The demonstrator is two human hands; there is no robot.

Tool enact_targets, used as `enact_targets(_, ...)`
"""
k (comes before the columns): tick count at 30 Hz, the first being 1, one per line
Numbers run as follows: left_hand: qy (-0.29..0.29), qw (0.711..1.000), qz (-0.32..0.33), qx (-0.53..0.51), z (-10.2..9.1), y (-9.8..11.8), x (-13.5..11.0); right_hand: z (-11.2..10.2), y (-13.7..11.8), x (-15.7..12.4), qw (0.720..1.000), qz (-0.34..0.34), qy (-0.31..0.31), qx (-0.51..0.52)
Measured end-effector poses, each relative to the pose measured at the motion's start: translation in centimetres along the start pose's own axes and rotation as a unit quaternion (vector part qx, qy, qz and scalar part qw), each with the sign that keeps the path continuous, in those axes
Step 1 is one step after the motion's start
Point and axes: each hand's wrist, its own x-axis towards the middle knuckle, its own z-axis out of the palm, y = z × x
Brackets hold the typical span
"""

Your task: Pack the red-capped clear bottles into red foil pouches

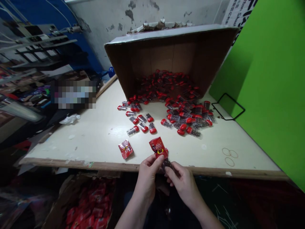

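Note:
At the table's front edge, my left hand [149, 171] pinches a red printed packet [158, 145] between thumb and fingers. Close beside it, my right hand [183, 178] is closed around a small clear tube of dark beads [166, 163], which touches the packet's lower end. Whether the tube is partly inside the packet I cannot tell, as my fingers cover that part. Another red packet [125, 149] lies flat to the left of my hands. Beyond them are several loose red-capped tubes [143, 127] and a larger heap of the same tubes [190, 116].
A cardboard box [116, 63] lies on its side at the back, with red-capped tubes spilling out. Rubber bands [229, 161] lie front right, near a green panel [269, 89] and a black wire frame [234, 119]. Below left, a carton holds red packets [92, 203]. Crumpled paper [70, 119] lies left.

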Motion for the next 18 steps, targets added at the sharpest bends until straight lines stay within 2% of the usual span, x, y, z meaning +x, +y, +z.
enact_targets(3, -0.008, 1.0, -0.002, 0.01, -0.3, 0.1, 0.0, -0.1, -0.1, -0.1, 1.0, 0.001, -0.007, 0.0)
enact_targets(5, -0.025, 1.0, -0.013, 0.008, -0.2, 0.2, -0.1, 0.0, -0.1, -0.2, 0.998, 0.027, -0.021, 0.044)
enact_targets(8, -0.02, 0.999, -0.026, 0.007, 0.3, 0.1, -0.4, 0.4, 0.0, -0.2, 0.992, 0.056, -0.026, 0.107)
enact_targets(13, 0.005, 1.0, -0.013, 0.02, 0.5, -0.2, -0.6, 0.8, -0.6, 0.0, 0.999, 0.008, 0.029, 0.031)
enact_targets(18, -0.043, 0.999, -0.029, -0.002, 0.2, 0.2, -0.5, 0.6, -1.1, 0.5, 0.999, 0.013, -0.001, 0.03)
